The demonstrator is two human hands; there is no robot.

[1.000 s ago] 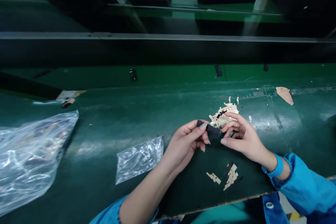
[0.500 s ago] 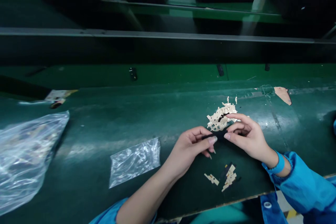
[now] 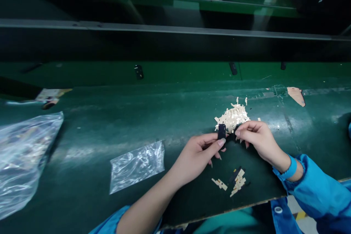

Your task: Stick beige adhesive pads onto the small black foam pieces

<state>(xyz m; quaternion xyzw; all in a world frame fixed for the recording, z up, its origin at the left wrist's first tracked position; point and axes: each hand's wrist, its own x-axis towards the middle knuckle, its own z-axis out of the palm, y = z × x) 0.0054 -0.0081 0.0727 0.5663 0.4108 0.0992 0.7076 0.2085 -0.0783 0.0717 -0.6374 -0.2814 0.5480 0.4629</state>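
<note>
My left hand (image 3: 199,153) pinches a small black part (image 3: 222,131) between thumb and fingertips, holding it upright above the green work surface (image 3: 115,120). My right hand (image 3: 257,139) is closed in a pinch right beside it, fingertips touching the same black piece at its right end. Just behind both hands lies a heap of small beige paper bits (image 3: 232,116). In front of my hands sit a few beige and black bits (image 3: 235,183) near the table's front edge.
A small clear plastic bag (image 3: 137,166) lies left of my left hand, and a large clear bag (image 3: 23,157) fills the far left. A torn tan patch (image 3: 296,95) marks the surface at the right. Dark trays stand on the far shelf.
The black part has been turned from lying flat between my hands to standing upright in my left fingers. My right fingers have curled in closer. The view has tilted slightly downward.
</note>
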